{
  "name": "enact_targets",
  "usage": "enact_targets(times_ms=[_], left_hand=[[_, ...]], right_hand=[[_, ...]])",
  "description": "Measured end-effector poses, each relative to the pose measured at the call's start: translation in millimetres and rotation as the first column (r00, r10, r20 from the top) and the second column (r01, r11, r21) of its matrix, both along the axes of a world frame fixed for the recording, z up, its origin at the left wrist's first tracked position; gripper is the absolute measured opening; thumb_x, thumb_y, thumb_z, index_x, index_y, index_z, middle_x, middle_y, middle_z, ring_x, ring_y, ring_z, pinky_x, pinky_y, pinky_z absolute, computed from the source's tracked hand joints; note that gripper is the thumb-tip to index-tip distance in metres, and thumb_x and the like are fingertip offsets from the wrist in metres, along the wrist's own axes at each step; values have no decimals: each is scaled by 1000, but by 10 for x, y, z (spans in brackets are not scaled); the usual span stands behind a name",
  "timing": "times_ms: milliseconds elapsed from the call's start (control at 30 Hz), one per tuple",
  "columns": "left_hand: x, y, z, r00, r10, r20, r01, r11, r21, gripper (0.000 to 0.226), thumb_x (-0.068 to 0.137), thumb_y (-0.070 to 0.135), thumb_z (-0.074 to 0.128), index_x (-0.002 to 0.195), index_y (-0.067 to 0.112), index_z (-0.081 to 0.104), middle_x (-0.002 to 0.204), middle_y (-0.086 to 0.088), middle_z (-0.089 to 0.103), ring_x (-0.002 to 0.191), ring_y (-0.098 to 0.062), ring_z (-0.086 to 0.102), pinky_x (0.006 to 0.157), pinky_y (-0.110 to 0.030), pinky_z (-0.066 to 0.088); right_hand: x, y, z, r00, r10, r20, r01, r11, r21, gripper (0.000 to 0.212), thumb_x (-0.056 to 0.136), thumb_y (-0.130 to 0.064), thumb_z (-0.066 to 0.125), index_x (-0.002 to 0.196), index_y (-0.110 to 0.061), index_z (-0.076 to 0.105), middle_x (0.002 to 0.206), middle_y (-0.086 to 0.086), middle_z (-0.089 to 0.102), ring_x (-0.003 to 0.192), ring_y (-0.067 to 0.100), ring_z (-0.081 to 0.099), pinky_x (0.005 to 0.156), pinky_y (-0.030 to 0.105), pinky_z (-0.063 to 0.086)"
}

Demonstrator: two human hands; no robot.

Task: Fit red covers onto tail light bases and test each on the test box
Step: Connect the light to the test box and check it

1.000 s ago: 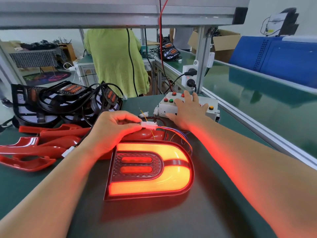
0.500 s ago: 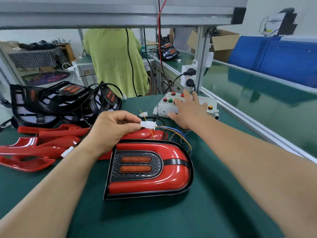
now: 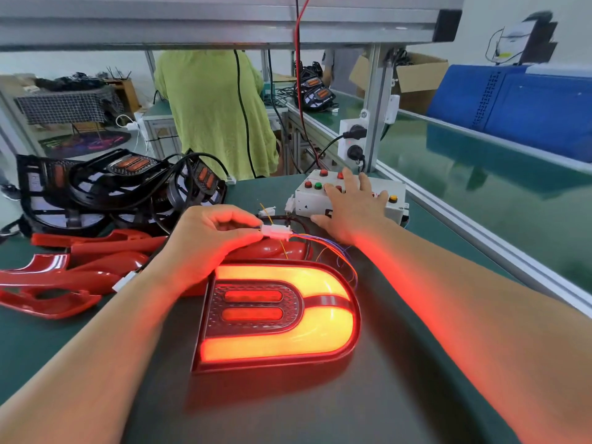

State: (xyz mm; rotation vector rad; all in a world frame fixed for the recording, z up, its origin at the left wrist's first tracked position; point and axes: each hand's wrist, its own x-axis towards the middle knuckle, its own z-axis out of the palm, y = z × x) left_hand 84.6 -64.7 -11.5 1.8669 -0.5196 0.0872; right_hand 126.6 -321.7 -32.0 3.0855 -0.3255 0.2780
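On the green bench (image 3: 22, 350), a lit tail light (image 3: 278, 315) glows beside piled red covers (image 3: 64, 278). Left hand (image 3: 205, 238) pinches its white connector (image 3: 275, 232); right hand (image 3: 349, 213) rests flat on the test box (image 3: 395, 190).

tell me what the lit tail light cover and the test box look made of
The tail light cover looks like glossy translucent red plastic: light glows through it. The test box looks like matte white plastic or painted metal; unclear which.

A green-topped table (image 3: 25, 354) sits under an aluminium frame (image 3: 224, 24). Behind it stands a person in a green shirt (image 3: 214, 113). To the right are a cardboard box (image 3: 416, 78) and a blue crate (image 3: 528, 104).
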Motion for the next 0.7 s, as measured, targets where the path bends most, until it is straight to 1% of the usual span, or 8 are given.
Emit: enact_targets(times_ms=[167,233,333,467,533,600,667,700], left_hand=[[6,12,-4,1000,9,9,-9,1000,10,27,75,11,82,78,37,79,78,1,76,66,-3,65,66,-11,52],[1,8,-3,1000,8,0,-8,1000,5,26,75,11,82,78,36,79,78,-1,76,67,-4,65,67,-13,52],[0,-11,-2,1000,0,-17,0,1000,-16,20,76,6,81,77,26,79,79,-4,76,69,-9,64,69,-15,52],[-2,-28,-1,1000,-12,-21,11,999,-37,17,77,1,79,80,18,77,72,1,73,71,-11,62,69,-15,51],[-9,-29,1,1000,-10,-23,9,999,-37,16,77,1,79,80,17,77,71,1,72,70,-11,61,68,-15,51],[-12,-26,3,1000,-7,-25,6,999,-38,16,76,2,80,81,17,77,72,0,72,70,-11,62,67,-15,51],[-9,-20,3,1000,-9,-26,8,999,-38,17,77,2,80,80,18,77,72,-1,73,69,-10,63,67,-15,52],[-7,-15,3,1000,-11,-27,10,999,-38,17,77,3,80,80,19,77,73,-2,73,69,-10,63,68,-16,53]], right_hand=[[-18,7,17,1000,6,-15,-6,1000,-6,75,91,-67,46,154,-35,20,166,2,-3,151,34,0,112,68,13],[-31,-10,14,1000,9,-14,-10,1000,-6,77,91,-66,48,154,-35,19,166,1,0,151,34,3,113,67,14],[-53,-40,0,1000,19,8,-19,1000,24,79,91,-63,50,155,-34,15,166,0,0,152,32,2,116,64,11],[-98,-18,8,997,72,28,-74,995,65,79,93,-61,47,157,-31,10,166,1,0,153,28,-3,118,60,4],[-157,32,33,990,120,79,-127,988,87,74,95,-58,47,156,-30,16,166,1,5,153,27,-3,118,60,3],[-239,109,95,976,164,147,-185,973,142,62,97,-52,48,152,-30,29,165,1,13,152,26,1,118,58,4],[-320,201,187,954,201,224,-247,947,203,48,98,-42,47,144,-27,44,160,0,28,150,23,13,119,54,12],[-363,248,243,938,225,264,-286,932,223,41,99,-38,47,136,-24,53,153,0,40,144,23,26,118,48,22]])
